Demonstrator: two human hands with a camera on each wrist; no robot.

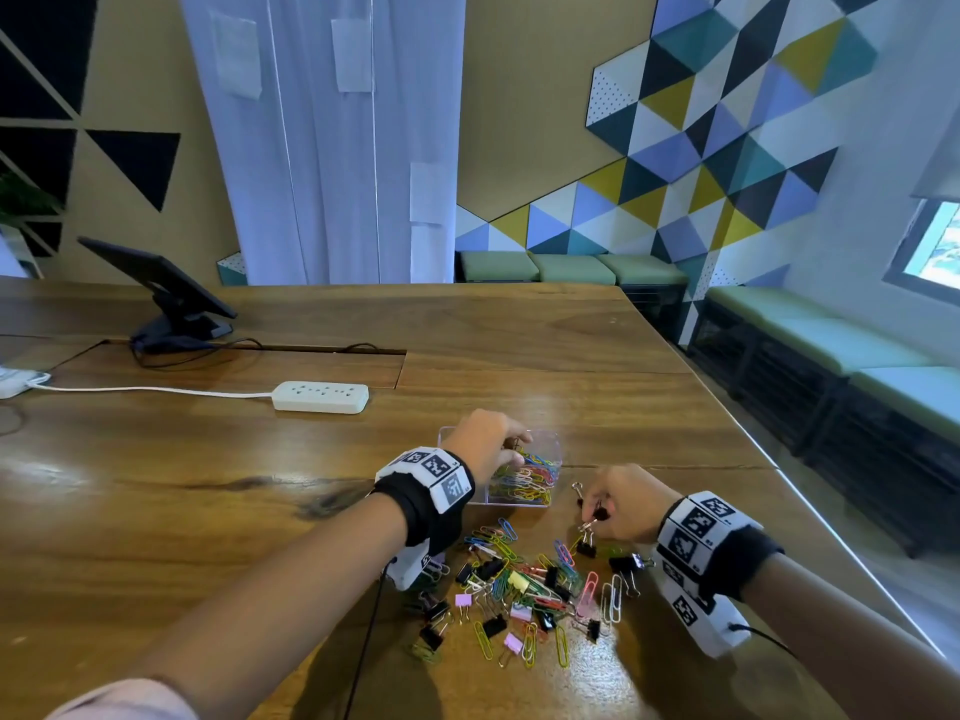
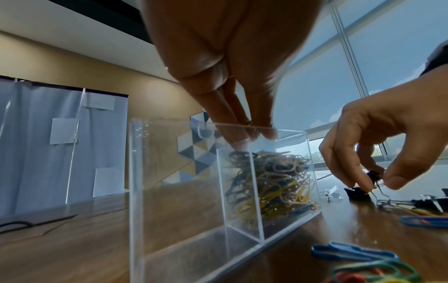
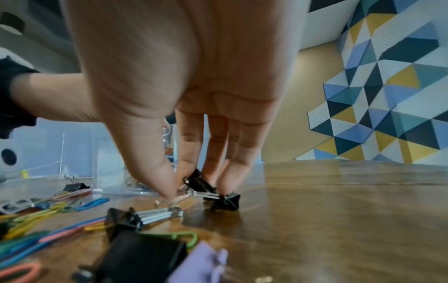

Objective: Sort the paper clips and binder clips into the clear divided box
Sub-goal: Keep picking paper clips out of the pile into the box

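- The clear box (image 1: 551,440) stands on the wooden bench (image 1: 519,345), just beyond the loose pile of clips (image 1: 519,579).
- Its right compartment holds a tangle of coloured paper clips (image 2: 271,181); the left compartment (image 2: 179,201) looks bare through the wall.
- The left hand (image 1: 485,441) hangs over the top of the box, fingers (image 2: 225,111) bunched together and pointing down into the right compartment. Something thin seems pinched at the fingertips, but it is too blurred to tell what.
- The right hand (image 1: 626,504) is down on the bench just right of the box, thumb and fingers closed on a small black binder clip (image 3: 200,182) by its wire handles.
- Another black binder clip (image 3: 227,201) lies on the bench touching that hand's fingertips.
- The pile near the box mixes paper clips in many colours with black, pink and yellow binder clips.
- Well beyond the box to the left, a white power strip (image 1: 321,397) lies on the bench.
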